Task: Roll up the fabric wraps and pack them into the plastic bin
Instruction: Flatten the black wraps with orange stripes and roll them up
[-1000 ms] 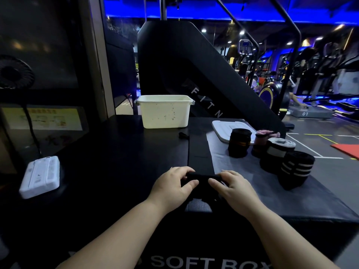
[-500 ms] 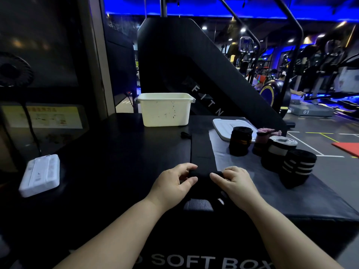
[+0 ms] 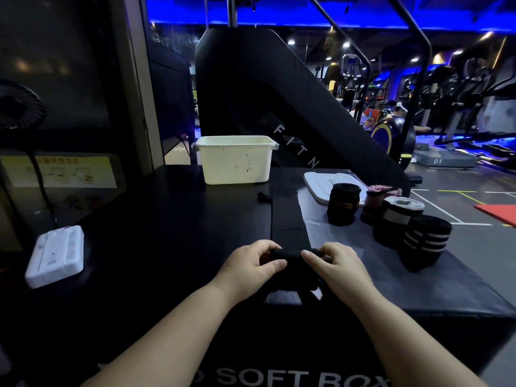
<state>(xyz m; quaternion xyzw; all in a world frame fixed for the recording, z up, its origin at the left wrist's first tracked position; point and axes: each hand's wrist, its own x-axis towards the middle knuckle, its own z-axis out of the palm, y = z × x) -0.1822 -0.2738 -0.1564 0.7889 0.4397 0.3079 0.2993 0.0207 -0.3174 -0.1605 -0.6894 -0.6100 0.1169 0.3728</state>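
Left hand point(image 3: 251, 266), right hand point(image 3: 340, 268) pinch ends of part-rolled long black fabric wrap point(image 3: 288, 219) between them, tail lying ahead. Step judged: rolling; next needs even forward turns. Cream rectangular plastic bin point(image 3: 236, 162) well beyond left hand.

The long black cloth wrap point(image 3: 287, 219) looks soft and dull. The square cream plastic bin point(image 3: 236, 163) looks smooth, hard and speckled.

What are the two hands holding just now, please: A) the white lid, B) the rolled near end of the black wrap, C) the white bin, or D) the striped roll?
B: the left hand and the right hand both pinch the rolled end of the black wrap, its rest lying flat.
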